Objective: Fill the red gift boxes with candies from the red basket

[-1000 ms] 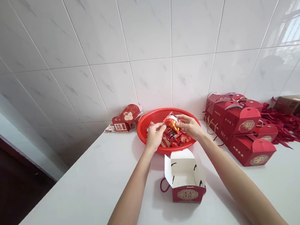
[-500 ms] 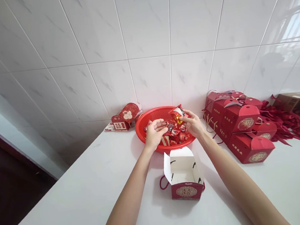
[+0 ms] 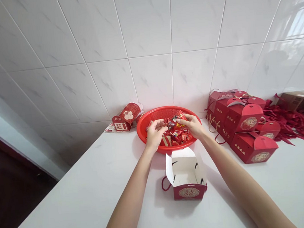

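A round red plastic basket (image 3: 140, 132) holds several wrapped candies (image 3: 176, 136) in red packaging. My left hand (image 3: 154, 134) is over its left side, with thumb and fingertips closing at a dark-red wrapped candy (image 3: 171, 124). Over the right side, my right hand (image 3: 193, 125) is closed on a red wrapped candy (image 3: 181, 115), partly hidden behind the fingers. In front of the basket, between my forearms, stands a red gift box (image 3: 189, 192) with its white flaps raised and a red cord handle at the side. Its white inside shows dark handle ends.
Folded red gift boxes (image 3: 240, 120) are stacked at the right. Beyond them lie dark-red ribbon strands (image 3: 289, 120) and a brown cardboard box (image 3: 303, 100). A patterned red box (image 3: 122, 124) sits left of the basket. White tiles rise behind the white tabletop (image 3: 90, 202).
My right hand has lowered the red packet toward the candies and moved slightly left. My left fingertips have come closer to a dark-red candy. The open box stays in place.
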### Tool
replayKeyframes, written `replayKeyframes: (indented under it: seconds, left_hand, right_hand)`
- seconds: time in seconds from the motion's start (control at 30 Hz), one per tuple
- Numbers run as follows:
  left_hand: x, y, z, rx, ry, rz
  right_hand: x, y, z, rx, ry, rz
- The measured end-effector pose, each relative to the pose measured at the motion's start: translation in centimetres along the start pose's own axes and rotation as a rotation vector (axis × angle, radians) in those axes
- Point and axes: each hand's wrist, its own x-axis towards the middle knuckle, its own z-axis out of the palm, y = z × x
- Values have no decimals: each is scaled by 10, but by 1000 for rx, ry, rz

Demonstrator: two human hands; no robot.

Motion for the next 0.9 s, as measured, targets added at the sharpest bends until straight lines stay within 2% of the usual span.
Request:
replayKeyframes:
  seconds: [0.23,0.57,0.63,0.77,0.83,0.9]
  left_hand:
    - [-4,2,2,20,-108,-78]
    - [-8,7,1,66,-151,-85]
    - [-9,7,2,74,-153,-75]
    - [-9,6,3,89,-129,-58]
    - [-10,4,3,95,-123,-51]
    - [-10,2,2,99,-128,-41]
  right_hand:
    - [-1,-2,0,-153,-88,8]
    - [-1,-2,1,-133,-186,31]
    - [1,1,-1,-210,-144,18]
    - [17,15,-15,-537,94,82]
    - [30,26,-24,-649,115,137]
    - [42,38,-33,-725,71,197]
